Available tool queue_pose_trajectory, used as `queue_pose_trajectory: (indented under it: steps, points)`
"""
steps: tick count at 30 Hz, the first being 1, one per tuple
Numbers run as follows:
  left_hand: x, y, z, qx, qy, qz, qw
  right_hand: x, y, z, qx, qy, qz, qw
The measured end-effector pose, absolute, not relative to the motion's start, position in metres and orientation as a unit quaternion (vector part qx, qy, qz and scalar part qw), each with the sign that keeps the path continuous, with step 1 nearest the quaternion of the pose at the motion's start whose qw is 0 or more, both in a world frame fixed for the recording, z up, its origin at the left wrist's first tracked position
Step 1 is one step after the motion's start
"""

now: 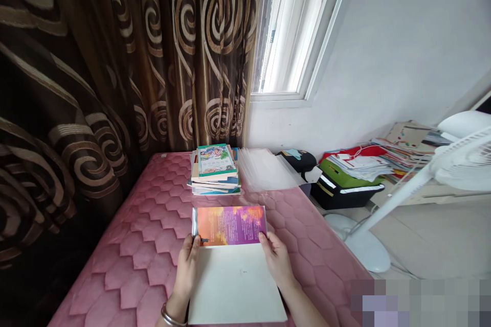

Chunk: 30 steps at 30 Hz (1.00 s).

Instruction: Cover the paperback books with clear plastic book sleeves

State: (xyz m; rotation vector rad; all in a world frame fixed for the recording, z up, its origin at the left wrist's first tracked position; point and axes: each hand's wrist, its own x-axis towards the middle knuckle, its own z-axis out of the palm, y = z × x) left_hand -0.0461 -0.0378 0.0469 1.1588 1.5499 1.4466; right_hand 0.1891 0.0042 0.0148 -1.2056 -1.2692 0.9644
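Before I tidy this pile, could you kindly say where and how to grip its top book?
I'd pinch the top book by its near edge, coming from the person's side: it lies flat, that edge faces the person, and the curtain hangs behind.

Daylight glares through the window (286, 30) — the curtain (184, 51) dim, the edges stretched.

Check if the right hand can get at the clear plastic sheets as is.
Probably yes, once the right hand frees itself from the open book. Only uncovered pink mattress shows between hand and clear plastic sheets; the book stack sits left of them.
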Motion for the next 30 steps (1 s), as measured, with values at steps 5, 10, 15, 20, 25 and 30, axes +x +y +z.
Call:
queue_pose_trajectory:
  steps: [5,10,15,20,25,30]
  points:
    - [-0.046,-0.037,0.047,0.442,0.598,0.558,0.369,0.188,0.003,0.018,-0.493,-0.529,0.425,0.545]
    - [-0.046,-0.037,0.046,0.44,0.601,0.559,0.364,0.189,0.003,0.02,-0.488,-0.524,0.426,0.553]
    - [-0.047,-0.036,0.044,0.448,0.591,0.557,0.374,0.189,0.005,0.017,-0.487,-0.517,0.44,0.549]
    - [-0.049,-0.036,0.043,0.444,0.607,0.556,0.354,0.188,0.006,0.014,-0.483,-0.514,0.45,0.548]
    - [-0.049,-0.035,0.046,0.451,0.599,0.561,0.351,0.187,0.006,0.021,-0.481,-0.506,0.452,0.555]
    - [-0.052,-0.019,0.04,0.472,0.58,0.572,0.338,0.185,0.011,0.029,-0.492,-0.519,0.424,0.556]
